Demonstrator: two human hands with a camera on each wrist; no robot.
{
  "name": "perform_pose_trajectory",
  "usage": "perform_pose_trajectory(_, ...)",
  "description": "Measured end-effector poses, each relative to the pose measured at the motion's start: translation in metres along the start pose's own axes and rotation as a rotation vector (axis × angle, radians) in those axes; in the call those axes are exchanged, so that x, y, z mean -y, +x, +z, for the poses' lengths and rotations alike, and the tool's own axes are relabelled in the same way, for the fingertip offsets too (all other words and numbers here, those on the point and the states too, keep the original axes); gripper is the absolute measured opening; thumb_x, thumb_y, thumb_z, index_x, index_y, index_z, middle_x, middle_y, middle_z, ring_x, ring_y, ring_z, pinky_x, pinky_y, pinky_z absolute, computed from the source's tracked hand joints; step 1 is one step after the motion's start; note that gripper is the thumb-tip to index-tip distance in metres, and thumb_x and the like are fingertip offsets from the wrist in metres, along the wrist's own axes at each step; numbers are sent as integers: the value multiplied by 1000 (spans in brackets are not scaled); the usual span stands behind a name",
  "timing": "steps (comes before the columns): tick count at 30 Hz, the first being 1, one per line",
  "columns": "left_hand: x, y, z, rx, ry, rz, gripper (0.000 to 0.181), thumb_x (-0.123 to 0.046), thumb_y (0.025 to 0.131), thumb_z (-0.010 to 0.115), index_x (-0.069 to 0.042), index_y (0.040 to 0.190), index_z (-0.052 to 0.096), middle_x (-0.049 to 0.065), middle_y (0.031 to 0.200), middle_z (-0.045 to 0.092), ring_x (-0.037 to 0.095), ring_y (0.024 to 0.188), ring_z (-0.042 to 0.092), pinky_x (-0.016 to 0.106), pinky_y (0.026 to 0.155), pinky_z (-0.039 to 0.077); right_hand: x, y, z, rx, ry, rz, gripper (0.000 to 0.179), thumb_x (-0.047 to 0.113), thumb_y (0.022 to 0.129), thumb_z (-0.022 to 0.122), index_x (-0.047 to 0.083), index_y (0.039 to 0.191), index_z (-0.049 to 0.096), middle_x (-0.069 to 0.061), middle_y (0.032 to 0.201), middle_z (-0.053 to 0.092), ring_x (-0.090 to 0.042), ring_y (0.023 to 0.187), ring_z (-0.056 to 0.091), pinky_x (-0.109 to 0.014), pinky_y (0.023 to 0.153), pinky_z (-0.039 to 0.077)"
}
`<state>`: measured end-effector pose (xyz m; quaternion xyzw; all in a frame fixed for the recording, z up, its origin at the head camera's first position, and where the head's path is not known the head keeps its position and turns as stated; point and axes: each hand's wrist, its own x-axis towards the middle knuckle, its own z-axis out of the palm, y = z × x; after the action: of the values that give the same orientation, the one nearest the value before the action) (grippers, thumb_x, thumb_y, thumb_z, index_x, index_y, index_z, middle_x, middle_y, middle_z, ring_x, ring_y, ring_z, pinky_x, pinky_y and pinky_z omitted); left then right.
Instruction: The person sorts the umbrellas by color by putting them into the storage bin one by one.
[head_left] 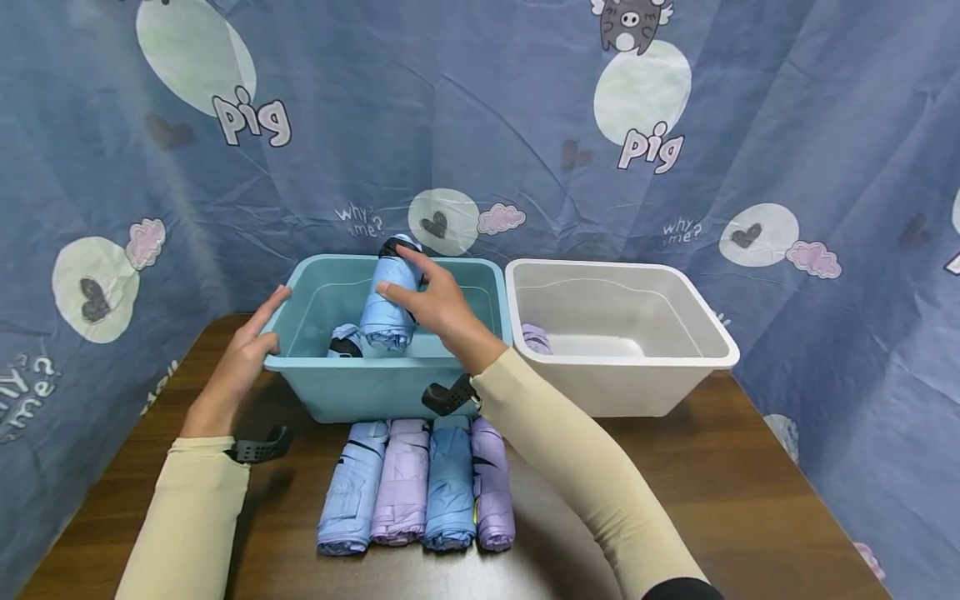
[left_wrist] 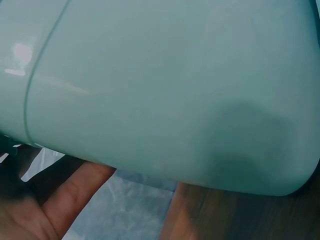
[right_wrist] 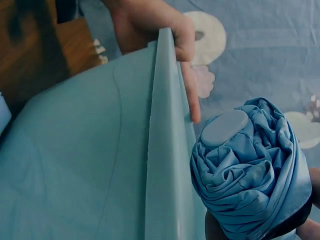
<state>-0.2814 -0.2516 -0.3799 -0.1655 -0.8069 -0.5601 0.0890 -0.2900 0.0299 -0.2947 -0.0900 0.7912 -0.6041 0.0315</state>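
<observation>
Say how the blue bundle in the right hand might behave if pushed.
The blue bundle would likely roll, being roughly cylindrical. Its gathered fabric folds may give when squeezed, yet it probably feels stiff, showing no sag in the right hand.

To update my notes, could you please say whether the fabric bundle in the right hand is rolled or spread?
Rolled: the light-blue bundle forms a compact cylinder, its end showing gathered folds in the right wrist view.

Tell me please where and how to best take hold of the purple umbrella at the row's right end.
Grip the purple umbrella round its middle, probably best from above, slightly right: it lies flat, slim and rounded, its right side free, the blue umbrella against its left.
</observation>
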Motion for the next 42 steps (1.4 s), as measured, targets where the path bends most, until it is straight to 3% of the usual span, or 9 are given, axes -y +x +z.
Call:
perform_pose_trajectory(3, 3, -1, 3, 6, 1, 4, 79, 10, 77, 32, -5, 153, 21, 13, 161, 8, 34, 146, 4, 41, 106, 11, -4, 6, 7, -10, 5, 26, 62, 34, 86, 71, 41, 142, 45, -5, 151, 37, -23, 130, 43, -40, 93, 44)
perform_pose_trajectory(7, 4, -3, 6, 7, -11, 1, 79, 11, 76, 32, -3, 153, 20, 14, 160, 8, 36, 145, 3, 54, 108, 7, -9, 14, 18, -34, -35, 59, 61, 35, 86, 71, 41, 141, 46, -1, 152, 37, -22, 134, 40, -40, 99, 41)
perform_pose_trajectory(13, 6, -2, 7, 7, 0, 13, 79, 11, 76, 33, -3, 153, 21, 16, 160, 9, 36, 145, 4, 51, 108, 8, -12, 27, 30, -78, -108, 102, 60, 37, 84, 73, 43, 139, 49, 3, 151, 39, -22, 134, 41, -41, 99, 40)
perform_pose_trajectory(21, 2, -5, 4, 1, 20, 25, 80, 11, 75, 33, -4, 153, 22, 14, 160, 10, 35, 145, 5, 41, 108, 10, -17, 33, 40, -32, -167, 112, 61, 35, 84, 73, 40, 139, 50, 0, 151, 39, -23, 133, 41, -42, 99, 41)
perform_pose_trajectory(27, 1, -4, 3, 11, 4, 7, 80, 10, 76, 34, -6, 153, 21, 13, 161, 9, 34, 146, 3, 49, 109, 7, -22, 33, 44, -29, -211, 105, 60, 35, 84, 73, 39, 140, 49, -1, 151, 39, -24, 135, 39, -43, 99, 40)
perform_pose_trajectory(34, -6, -3, 1, 3, 47, 19, 78, 10, 78, 34, -6, 153, 22, 13, 160, 10, 34, 145, 6, 28, 101, 16, -25, 36, 47, -20, -334, 91, 60, 35, 85, 72, 38, 140, 49, -1, 150, 40, -25, 136, 38, -42, 100, 40)
perform_pose_trajectory(42, 0, 0, -1, -2, 54, 30, 78, 12, 77, 32, -3, 153, 21, 16, 160, 10, 36, 145, 6, 27, 102, 14, -24, 38, 49, -13, -419, 149, 59, 33, 83, 74, 35, 138, 53, 0, 148, 44, -24, 134, 40, -39, 100, 40)
